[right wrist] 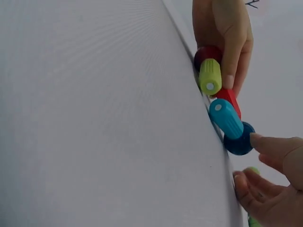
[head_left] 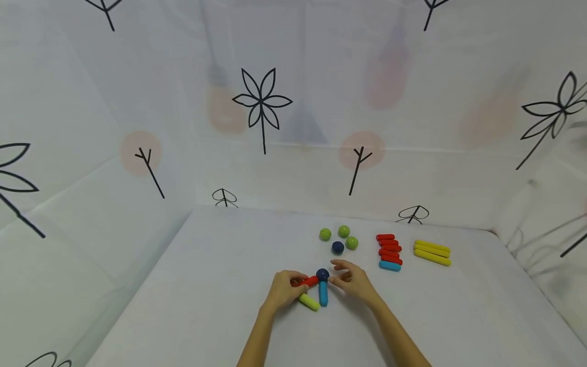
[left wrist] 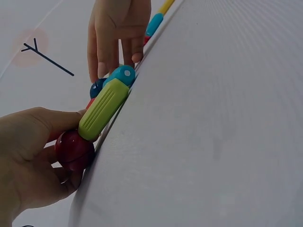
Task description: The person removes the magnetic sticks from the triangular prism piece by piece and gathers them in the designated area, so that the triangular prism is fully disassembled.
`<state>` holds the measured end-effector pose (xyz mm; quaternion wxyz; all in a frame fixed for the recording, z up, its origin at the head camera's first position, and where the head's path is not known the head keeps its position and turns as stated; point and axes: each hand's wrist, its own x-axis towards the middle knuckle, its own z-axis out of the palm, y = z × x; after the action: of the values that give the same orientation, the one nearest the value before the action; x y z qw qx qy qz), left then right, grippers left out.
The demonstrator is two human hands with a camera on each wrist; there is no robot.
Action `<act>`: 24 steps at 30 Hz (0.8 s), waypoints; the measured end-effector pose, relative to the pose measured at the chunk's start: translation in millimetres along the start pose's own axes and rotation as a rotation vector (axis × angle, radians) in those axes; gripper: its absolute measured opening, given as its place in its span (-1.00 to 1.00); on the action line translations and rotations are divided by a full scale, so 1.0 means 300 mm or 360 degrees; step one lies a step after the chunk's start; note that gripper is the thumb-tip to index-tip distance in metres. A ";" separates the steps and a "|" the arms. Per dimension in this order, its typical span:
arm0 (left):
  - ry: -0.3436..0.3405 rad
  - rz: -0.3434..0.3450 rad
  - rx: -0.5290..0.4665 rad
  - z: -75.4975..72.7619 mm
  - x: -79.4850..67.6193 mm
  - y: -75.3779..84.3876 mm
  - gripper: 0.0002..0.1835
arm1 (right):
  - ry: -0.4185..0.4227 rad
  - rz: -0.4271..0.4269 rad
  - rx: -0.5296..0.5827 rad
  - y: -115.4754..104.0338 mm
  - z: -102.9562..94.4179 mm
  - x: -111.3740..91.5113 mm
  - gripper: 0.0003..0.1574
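Observation:
With curled fingers, my left hand [head_left: 283, 291] holds a dark red ball [left wrist: 75, 150] low on the white table. A red rod [head_left: 311, 281] and a yellow-green rod [left wrist: 105, 109] extend from that ball. The red rod's far end meets a dark blue ball [head_left: 323, 274], from which a light blue rod [head_left: 323, 293] points toward the near side. The free ends of the yellow-green and light blue rods lie close together. My right hand [head_left: 355, 282] is at the dark blue ball's right side, one fingertip [right wrist: 256, 139] right at its surface and the other fingers spread away from it.
Farther back on the table [head_left: 220, 255] sit several green balls [head_left: 352, 242] and another dark blue ball [head_left: 338, 247]. To their right lie a column of short red rods [head_left: 389, 248], a light blue rod [head_left: 390, 266] and several longer yellow rods [head_left: 432, 253]. Patterned white cloth [head_left: 293, 173] hangs behind.

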<state>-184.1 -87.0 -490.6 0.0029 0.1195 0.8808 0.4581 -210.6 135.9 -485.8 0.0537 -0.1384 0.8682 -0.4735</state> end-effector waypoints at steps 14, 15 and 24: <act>0.0059 0.0062 0.0000 0.025 0.014 0.001 -0.76 | -0.0317 -0.0296 -0.0006 -0.025 -0.009 -0.016 -0.55; 0.0086 0.0057 0.0011 0.026 0.014 0.000 -0.75 | -0.0317 -0.0298 -0.0010 -0.010 -0.008 -0.011 -0.56; 0.0187 0.0104 0.0025 0.016 0.012 -0.003 -0.73 | -0.0212 -0.0214 -0.0081 -0.002 -0.015 -0.018 -0.63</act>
<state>-187.3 -82.8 -493.6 -0.0648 0.1210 0.8787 0.4572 -206.4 140.9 -483.0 0.0760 -0.2288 0.8633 -0.4434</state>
